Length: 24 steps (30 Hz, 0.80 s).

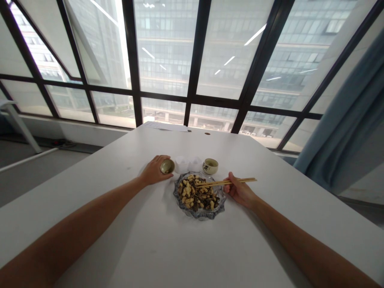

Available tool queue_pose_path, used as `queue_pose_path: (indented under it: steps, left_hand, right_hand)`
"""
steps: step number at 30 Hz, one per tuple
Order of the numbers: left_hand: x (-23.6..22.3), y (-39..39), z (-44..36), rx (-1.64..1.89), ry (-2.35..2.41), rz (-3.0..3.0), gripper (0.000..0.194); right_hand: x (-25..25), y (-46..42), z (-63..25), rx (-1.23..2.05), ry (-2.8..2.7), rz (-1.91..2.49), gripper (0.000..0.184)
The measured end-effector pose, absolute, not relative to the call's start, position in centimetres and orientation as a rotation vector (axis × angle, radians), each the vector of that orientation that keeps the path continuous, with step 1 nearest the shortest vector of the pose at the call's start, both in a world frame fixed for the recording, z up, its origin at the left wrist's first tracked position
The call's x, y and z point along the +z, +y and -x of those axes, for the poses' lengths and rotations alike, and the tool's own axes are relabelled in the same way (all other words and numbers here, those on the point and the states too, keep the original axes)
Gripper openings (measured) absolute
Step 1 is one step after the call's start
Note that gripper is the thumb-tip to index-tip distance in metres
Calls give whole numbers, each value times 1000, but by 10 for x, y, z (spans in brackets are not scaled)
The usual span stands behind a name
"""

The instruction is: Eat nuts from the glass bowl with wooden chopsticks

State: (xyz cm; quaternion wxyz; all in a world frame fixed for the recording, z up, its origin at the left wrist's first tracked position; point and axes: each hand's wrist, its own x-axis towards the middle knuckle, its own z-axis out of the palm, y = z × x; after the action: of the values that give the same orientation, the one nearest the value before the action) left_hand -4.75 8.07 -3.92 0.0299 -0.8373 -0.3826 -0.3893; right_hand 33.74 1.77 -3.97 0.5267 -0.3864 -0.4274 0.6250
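My left hand point(155, 171) is wrapped round a small greenish cup point(167, 166), which tilts toward me so that its inside shows; something small and dark lies in it. In my right hand point(238, 191) is a pair of chopsticks point(243, 180), their tips pointing left among the nuts. Those tips reach into a scalloped glass plate point(220, 206) heaped with peanuts in shells point(188, 191) and dark sunflower seeds point(199, 200). Whether the tips grip a piece, I cannot tell. A second cup point(210, 166) with dark lettering stands upright behind the plate.
Two white, translucent small cups point(182, 164) stand between the greenish cups, just behind the plate. Everything rests on a white table point(186, 252). Papers point(165, 127) lie at its far edge, by the windows. A blue curtain point(339, 120) hangs at the right.
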Motion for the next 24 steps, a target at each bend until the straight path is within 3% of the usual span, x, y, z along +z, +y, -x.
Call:
queue_pose_path:
  steps: [24]
  left_hand:
    - [-39,81,47,-1214,-1168,2588,66]
  right_hand:
    - [-39,16,-334,1385,-1111,926,50]
